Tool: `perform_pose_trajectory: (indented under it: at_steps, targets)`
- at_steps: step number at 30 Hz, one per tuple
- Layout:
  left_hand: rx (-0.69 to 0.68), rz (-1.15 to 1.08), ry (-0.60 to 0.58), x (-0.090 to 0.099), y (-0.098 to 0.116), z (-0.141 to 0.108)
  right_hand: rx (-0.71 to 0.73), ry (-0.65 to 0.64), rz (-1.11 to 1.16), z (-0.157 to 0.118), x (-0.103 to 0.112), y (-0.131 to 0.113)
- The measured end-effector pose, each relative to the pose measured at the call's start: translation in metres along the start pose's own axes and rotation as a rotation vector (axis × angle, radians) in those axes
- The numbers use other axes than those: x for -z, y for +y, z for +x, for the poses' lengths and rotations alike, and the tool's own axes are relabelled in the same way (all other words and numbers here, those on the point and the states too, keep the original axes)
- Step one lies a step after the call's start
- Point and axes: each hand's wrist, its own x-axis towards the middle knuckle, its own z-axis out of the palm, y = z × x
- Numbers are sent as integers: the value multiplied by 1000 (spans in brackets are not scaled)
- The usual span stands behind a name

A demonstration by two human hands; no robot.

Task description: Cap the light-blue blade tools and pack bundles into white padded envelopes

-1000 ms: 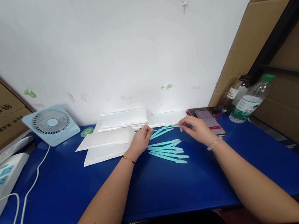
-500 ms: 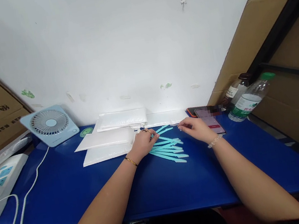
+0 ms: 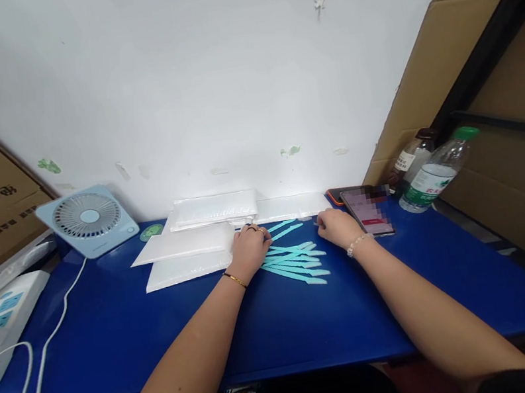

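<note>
Several teal eyebrow razors [image 3: 297,264] with pale blade ends lie fanned out on the blue table. Two more teal razors [image 3: 285,229] lie just behind them. My left hand [image 3: 249,245], with rings on its fingers, is closed over the handle ends of the razors; its fingertips are hidden, so what it grips does not show. To the right of the fan, my right hand [image 3: 339,227] is closed, thumb and fingers pinched together. A small pale bit shows at its fingertips, too small to name.
White padded mailers [image 3: 189,269] lie left of my left hand, with more white packets [image 3: 214,208] along the wall. A phone [image 3: 370,213] and bottles [image 3: 433,178] are at the right. A small fan [image 3: 90,218], a power strip [image 3: 3,313] and cables are at the left.
My left hand has turned knuckles-up and drawn slightly back left; the razor at its fingertips now seems to lie on the fan. My right hand has lowered and its fingers have curled in.
</note>
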Motion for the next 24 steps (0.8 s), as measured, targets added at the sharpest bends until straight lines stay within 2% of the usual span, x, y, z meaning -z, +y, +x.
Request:
perform_pose_trajectory:
  at_steps: [4, 8, 13, 19, 24]
  targets:
    - [26, 1, -24, 1, -1, 0, 53, -10, 135, -3, 2, 3]
    - [43, -17, -33, 1, -2, 1, 100, -108, 427, -5, 4, 11]
    - [53, -20, -30, 0, -3, 1, 106, -202, 623, -7, 4, 21]
    - [42, -15, -16, 0, -2, 0, 133, -251, 669, -8, 6, 21]
    - [33, -30, -16, 1, -2, 0, 150, -250, 693, -10, 6, 12]
